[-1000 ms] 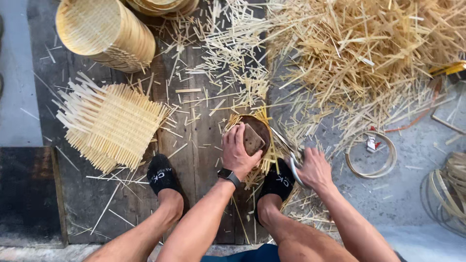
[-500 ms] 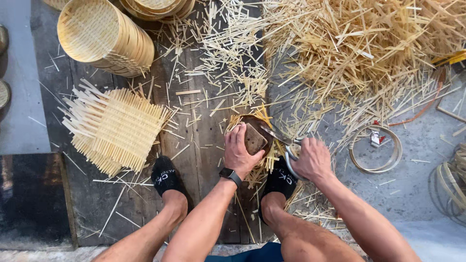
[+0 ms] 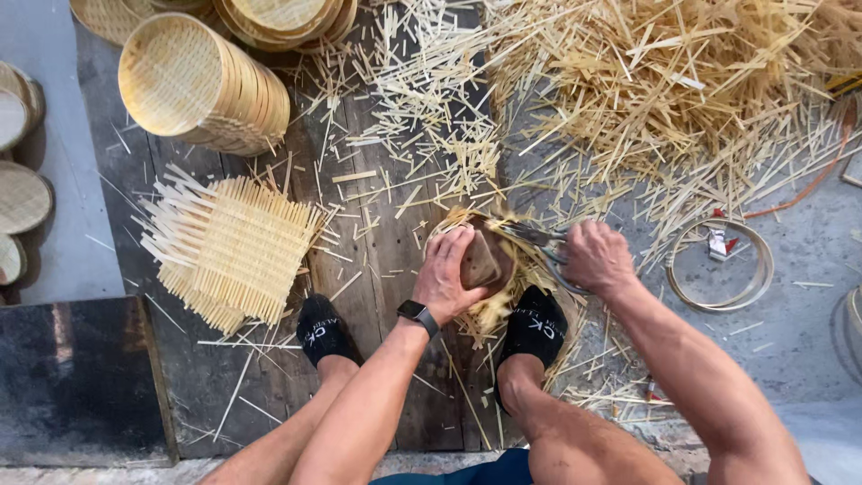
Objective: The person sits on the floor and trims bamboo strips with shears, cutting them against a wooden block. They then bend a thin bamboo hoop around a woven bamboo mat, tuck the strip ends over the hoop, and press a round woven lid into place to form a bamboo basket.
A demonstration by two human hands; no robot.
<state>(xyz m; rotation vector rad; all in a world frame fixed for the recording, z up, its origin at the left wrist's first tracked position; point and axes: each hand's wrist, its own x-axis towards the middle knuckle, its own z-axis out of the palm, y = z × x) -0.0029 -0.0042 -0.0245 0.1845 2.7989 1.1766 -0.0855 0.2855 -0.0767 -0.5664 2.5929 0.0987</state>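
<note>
Head view: left hand [image 3: 449, 274] presses the round woven bamboo piece [image 3: 489, 260] down; right hand [image 3: 597, 259] grips metal shears [image 3: 534, 238] at its rim.

Soft even daylight, sharp focus

Left hand [image 3: 446, 274] presses on round woven piece [image 3: 485, 260], which lies on plank floor [image 3: 377, 296]. Right hand [image 3: 597, 259] just right of it, shears [image 3: 537, 241] between both hands, blades over the piece. Right foot [image 3: 533, 325] just behind the piece, left foot [image 3: 321, 330] behind-left of left hand. Square woven mat [image 3: 235, 250] well left of left hand. Basket stack [image 3: 205, 85] far ahead-left. Strip pile [image 3: 682, 81] ahead of right hand. Hoop [image 3: 761, 260] right of right hand.
</note>
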